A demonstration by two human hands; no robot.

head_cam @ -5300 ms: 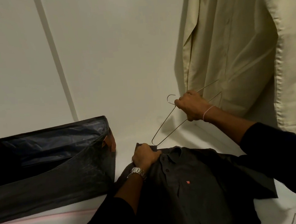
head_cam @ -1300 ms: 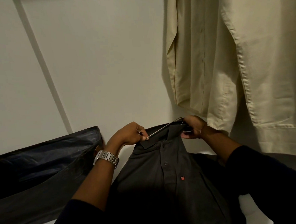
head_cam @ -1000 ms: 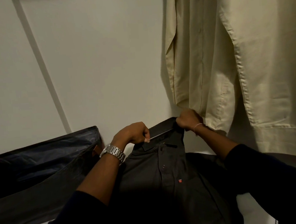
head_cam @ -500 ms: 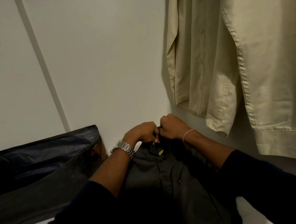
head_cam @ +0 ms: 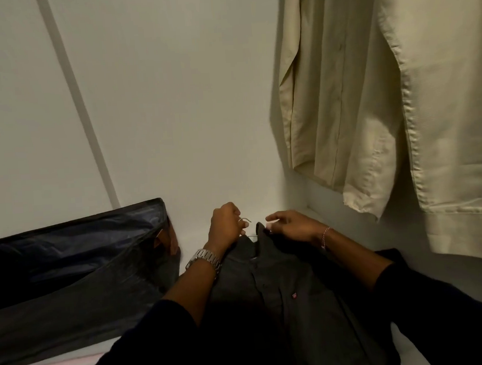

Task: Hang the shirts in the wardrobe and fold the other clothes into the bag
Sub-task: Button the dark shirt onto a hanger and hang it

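Two hands meet over the collar of a dark grey shirt [head_cam: 270, 288] that lies at six o'clock on the white wardrobe floor [head_cam: 198, 236]; the left hand [head_cam: 224, 226], with a metal watch [head_cam: 204, 259] on its wrist, has its fingers curled round the neck of a wire hanger [head_cam: 246, 220], whose hook pokes out just past the knuckles; the right hand [head_cam: 291, 226], a thin bracelet [head_cam: 325, 236] at its wrist, pinches the collar edge between fingertips and thumb, just beside the hanger; the hanger's lower part is hidden inside the shirt; a small red logo [head_cam: 294, 295] shows on the chest; at nine o'clock a dark bag [head_cam: 68, 265] lies open, near the shirt but apart from it; at two o'clock a cream shirt [head_cam: 370, 87] hangs against the wall.
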